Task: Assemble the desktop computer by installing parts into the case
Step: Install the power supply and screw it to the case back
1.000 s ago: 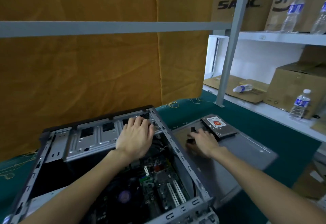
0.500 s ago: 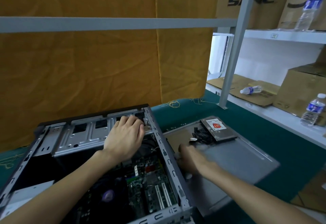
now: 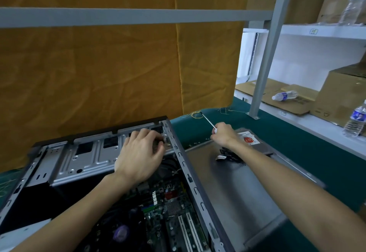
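Observation:
The open computer case (image 3: pixel 190 174) lies on its side on the green table, with the motherboard (image 3: pixel 170 208) showing inside. My left hand (image 3: pixel 141 152) rests on the metal drive cage (image 3: pixel 83 156) at the case's far end, fingers curled around a small dark part by the corner. My right hand (image 3: pixel 223 133) grips a screwdriver (image 3: pixel 208 120), its shaft pointing up and away to the left. It hovers over the grey side panel (image 3: pixel 243 188). A hard drive (image 3: pixel 248 137) with a red-and-white label lies behind that hand. A black cable bundle (image 3: pixel 227 153) lies on the panel.
An orange cloth (image 3: pixel 99 69) hangs behind the case. A grey shelf post (image 3: pixel 263 63) stands at the table's right rear. Shelves on the right hold cardboard boxes (image 3: pixel 340 97) and water bottles (image 3: pixel 356 121). Green table (image 3: pixel 309 146) surrounds the panel.
My right hand left the panel near the case wall and rose toward the hard drive, now holding a screwdriver. My left hand stays at the drive cage corner.

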`<state>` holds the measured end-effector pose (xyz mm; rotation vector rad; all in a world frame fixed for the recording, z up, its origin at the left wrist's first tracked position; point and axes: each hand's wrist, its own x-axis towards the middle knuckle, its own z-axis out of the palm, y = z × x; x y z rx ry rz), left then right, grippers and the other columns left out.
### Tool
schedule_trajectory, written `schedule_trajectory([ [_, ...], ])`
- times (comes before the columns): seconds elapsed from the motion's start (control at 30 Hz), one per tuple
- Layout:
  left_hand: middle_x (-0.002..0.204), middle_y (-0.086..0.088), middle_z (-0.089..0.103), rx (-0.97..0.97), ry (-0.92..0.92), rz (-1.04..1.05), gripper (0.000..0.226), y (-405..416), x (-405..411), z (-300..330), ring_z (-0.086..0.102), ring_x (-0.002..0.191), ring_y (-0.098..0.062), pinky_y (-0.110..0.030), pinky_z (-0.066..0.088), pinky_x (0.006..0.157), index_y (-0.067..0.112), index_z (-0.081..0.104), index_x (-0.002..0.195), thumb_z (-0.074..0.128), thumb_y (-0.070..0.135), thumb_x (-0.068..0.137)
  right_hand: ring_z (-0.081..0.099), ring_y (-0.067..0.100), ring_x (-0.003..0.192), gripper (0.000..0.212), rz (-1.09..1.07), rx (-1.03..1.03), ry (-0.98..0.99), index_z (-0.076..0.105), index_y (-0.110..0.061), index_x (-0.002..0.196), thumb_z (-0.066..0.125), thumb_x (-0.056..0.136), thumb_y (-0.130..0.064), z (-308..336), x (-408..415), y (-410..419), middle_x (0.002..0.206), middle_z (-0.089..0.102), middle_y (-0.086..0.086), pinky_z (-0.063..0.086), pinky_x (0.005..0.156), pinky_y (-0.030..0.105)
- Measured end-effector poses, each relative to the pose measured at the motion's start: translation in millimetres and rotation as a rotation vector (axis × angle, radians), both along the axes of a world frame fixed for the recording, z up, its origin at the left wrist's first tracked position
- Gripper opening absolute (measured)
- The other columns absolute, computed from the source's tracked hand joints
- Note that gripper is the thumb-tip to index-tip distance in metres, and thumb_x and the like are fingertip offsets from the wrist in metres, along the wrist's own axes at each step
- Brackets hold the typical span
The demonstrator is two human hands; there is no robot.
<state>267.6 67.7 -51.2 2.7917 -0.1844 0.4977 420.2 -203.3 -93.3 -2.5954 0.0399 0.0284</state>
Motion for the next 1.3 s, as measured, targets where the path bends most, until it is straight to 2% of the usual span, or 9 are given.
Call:
schedule_trajectory([
  [0.1, 0.129, 0.0, 0.056, -0.141, 0.029, 0.043, 0.032, 0, 6, 4, 0.049, 0.117, -0.022, -0.043, 0.044, 0.101, 0.024, 0.058, 0.129, 0.052, 0.034, 0.099, 0.065, 0.029, 0.084, 0.012, 0.024, -0.151, 0.008, 0.065, -0.014, 0.102, 0.064, 0.09, -0.015, -10, 19, 3, 0.095, 0.067, 0.007, 0.058, 0.083, 0.042],
  [0.23, 0.129, 0.0, 0.053, -0.084, 0.022, 0.066, 0.035, 0, 7, 1, 0.048, 0.119, -0.022, -0.042, 0.043, 0.102, 0.022, 0.055, 0.134, 0.05, 0.033, 0.1, 0.067, 0.029, 0.086, 0.025, 0.081, -0.247, 0.07, 0.069, -0.013, 0.107, 0.069, 0.091, -0.033, -14, 39, 12, 0.101, 0.071, 0.009, 0.054, 0.076, 0.036],
  [0.4, 0.126, 0.002, 0.052, -0.057, -0.003, 0.062, 0.034, 1, 7, -2, 0.047, 0.117, -0.021, -0.042, 0.043, 0.101, 0.023, 0.056, 0.131, 0.047, 0.034, 0.101, 0.066, 0.031, 0.103, 0.041, 0.12, -0.256, 0.146, 0.068, -0.011, 0.122, 0.079, 0.088, -0.03, -9, 54, 15, 0.117, 0.07, 0.012, 0.055, 0.089, 0.039],
  [0.57, 0.126, 0.003, 0.052, -0.042, -0.007, 0.06, 0.032, 1, 6, -2, 0.048, 0.117, -0.021, -0.041, 0.042, 0.1, 0.023, 0.056, 0.13, 0.045, 0.035, 0.102, 0.063, 0.024, 0.086, 0.013, 0.114, -0.336, 0.164, 0.063, -0.011, 0.098, 0.072, 0.088, -0.01, -1, 59, 21, 0.102, 0.064, 0.008, 0.047, 0.065, 0.034],
  [0.63, 0.126, 0.003, 0.051, -0.039, -0.011, 0.056, 0.032, 1, 6, -2, 0.048, 0.116, -0.021, -0.04, 0.042, 0.1, 0.023, 0.056, 0.129, 0.045, 0.035, 0.102, 0.059, 0.021, 0.082, 0.013, 0.115, -0.362, 0.167, 0.056, -0.014, 0.09, 0.067, 0.09, -0.006, 0, 59, 23, 0.096, 0.06, 0.006, 0.043, 0.06, 0.033],
  [0.8, 0.127, 0.003, 0.051, -0.033, -0.006, 0.054, 0.032, 1, 6, -2, 0.047, 0.116, -0.02, -0.039, 0.041, 0.1, 0.023, 0.057, 0.128, 0.043, 0.036, 0.102, 0.051, 0.019, 0.075, 0.022, 0.195, -0.449, 0.159, 0.045, -0.015, 0.081, 0.054, 0.097, -0.002, 0, 60, 28, 0.088, 0.051, 0.005, 0.041, 0.065, 0.034],
  [1.07, 0.125, 0.004, 0.052, -0.021, -0.002, 0.049, 0.032, 1, 4, 0, 0.048, 0.115, -0.02, -0.04, 0.042, 0.099, 0.022, 0.059, 0.124, 0.041, 0.036, 0.102, 0.055, 0.027, 0.075, 0.023, 0.272, -0.581, 0.028, 0.049, -0.01, 0.082, 0.052, 0.092, 0.01, -8, 51, 24, 0.083, 0.052, 0.008, 0.042, 0.067, 0.036],
  [1.2, 0.126, 0.004, 0.051, -0.017, 0.007, 0.047, 0.032, 1, 4, 0, 0.047, 0.115, -0.019, -0.04, 0.042, 0.1, 0.022, 0.059, 0.124, 0.04, 0.037, 0.103, 0.055, 0.029, 0.074, 0.025, 0.257, -0.48, -0.004, 0.046, -0.011, 0.077, 0.052, 0.096, 0.004, -10, 48, 17, 0.085, 0.053, 0.011, 0.042, 0.065, 0.039],
  [1.3, 0.126, 0.004, 0.051, -0.015, 0.012, 0.046, 0.033, 1, 4, 1, 0.048, 0.116, -0.019, -0.041, 0.043, 0.1, 0.022, 0.06, 0.124, 0.04, 0.037, 0.102, 0.064, 0.029, 0.076, 0.013, 0.181, -0.174, -0.021, 0.06, -0.004, 0.084, 0.061, 0.097, -0.006, -8, 48, 10, 0.088, 0.065, 0.013, 0.053, 0.069, 0.041],
])
